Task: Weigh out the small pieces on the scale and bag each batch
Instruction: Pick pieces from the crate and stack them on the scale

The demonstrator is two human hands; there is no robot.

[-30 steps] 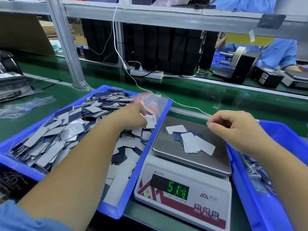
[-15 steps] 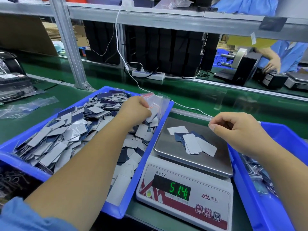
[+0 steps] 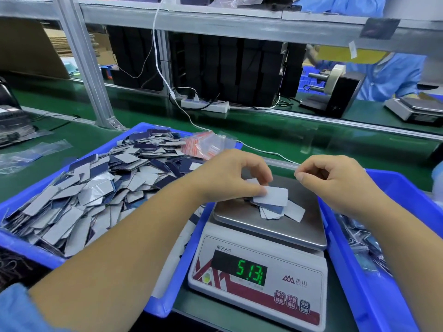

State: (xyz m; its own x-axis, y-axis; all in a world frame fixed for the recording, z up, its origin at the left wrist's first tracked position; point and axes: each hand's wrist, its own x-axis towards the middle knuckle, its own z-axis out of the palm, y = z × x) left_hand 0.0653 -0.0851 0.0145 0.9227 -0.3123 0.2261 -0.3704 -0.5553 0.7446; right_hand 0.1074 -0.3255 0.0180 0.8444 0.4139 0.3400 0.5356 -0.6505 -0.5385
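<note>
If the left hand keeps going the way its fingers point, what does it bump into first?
Probably the right hand. The left hand, pinching a small piece above the scale, points rightward toward it, though depth is unclear.

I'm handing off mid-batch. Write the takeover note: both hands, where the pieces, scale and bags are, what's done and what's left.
Left hand: pinches a grey piece over the scale pan, not yet let go.
Right hand: curled above the pan's right edge; if it holds anything, I cannot tell.
Scale: small pile on the pan; display reads about 5.13.
Loose pieces fill the left bin; empty bags lie at its far corner. The right bin holds bagged batches.
Left: finish this weigh-out, bag the pile, put it in the right bin, repeat.
</note>
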